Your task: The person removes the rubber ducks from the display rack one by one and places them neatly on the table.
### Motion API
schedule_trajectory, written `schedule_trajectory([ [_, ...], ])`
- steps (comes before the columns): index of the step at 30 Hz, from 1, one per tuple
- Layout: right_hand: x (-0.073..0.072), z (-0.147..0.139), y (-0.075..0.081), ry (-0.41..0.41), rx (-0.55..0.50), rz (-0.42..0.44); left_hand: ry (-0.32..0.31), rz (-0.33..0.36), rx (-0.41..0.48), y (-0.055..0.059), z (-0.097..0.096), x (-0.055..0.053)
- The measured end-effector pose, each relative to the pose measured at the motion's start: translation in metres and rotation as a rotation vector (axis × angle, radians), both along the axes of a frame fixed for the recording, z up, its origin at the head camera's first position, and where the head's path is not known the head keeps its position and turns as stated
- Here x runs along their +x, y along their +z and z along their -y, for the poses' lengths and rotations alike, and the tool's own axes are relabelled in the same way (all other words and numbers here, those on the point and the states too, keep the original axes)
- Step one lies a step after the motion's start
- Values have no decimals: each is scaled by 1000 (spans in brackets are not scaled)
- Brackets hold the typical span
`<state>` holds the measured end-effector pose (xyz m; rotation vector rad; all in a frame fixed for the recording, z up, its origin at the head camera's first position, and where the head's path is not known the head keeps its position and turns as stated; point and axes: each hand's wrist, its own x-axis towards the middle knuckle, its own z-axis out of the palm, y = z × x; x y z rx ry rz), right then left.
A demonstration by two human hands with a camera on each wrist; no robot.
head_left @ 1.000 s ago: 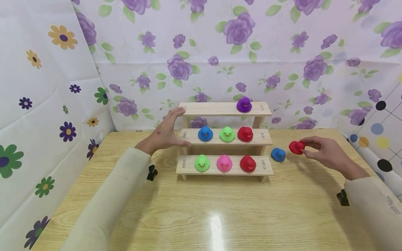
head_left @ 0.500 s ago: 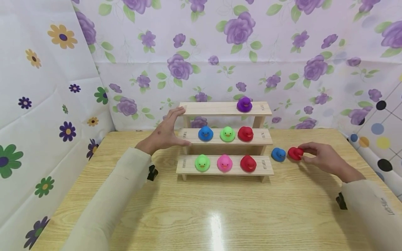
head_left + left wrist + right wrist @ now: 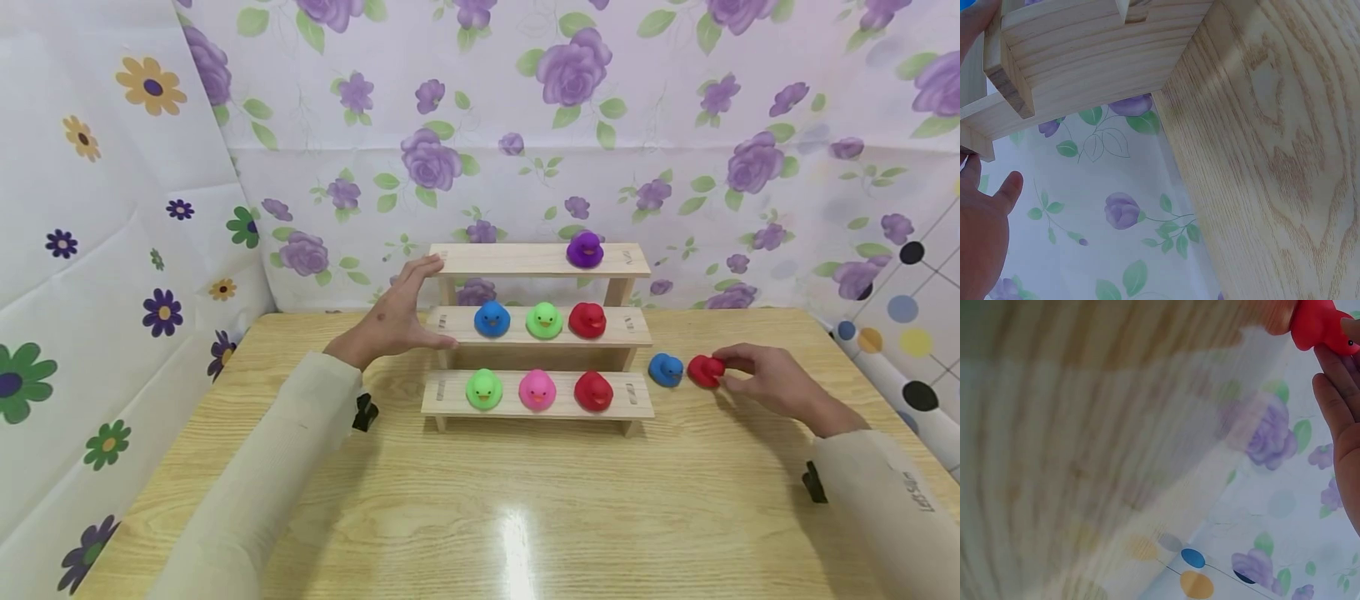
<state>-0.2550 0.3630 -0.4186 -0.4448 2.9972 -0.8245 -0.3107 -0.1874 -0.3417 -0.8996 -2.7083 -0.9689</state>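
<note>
Since a second ago, the red duck (image 3: 705, 372) has come down to the tabletop (image 3: 480, 508), just right of a blue duck (image 3: 665, 370), pinched between the right hand's (image 3: 772, 381) thumb and fingers. The left hand (image 3: 390, 321), spread between upper and middle boards, grips the left end of the wooden stand (image 3: 510, 261); bare wood stretches in front.

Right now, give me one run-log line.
left hand: touching stand at left end | right hand: pinching red duck | blue duck: on table, between stand and that red duck | top shelf: purple duck
</note>
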Motion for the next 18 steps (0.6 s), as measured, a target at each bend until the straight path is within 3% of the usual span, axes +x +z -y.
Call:
schedule_trajectory([
  [18,3,-2,1,17,40,-28,1,11,-3,1,-1,0],
])
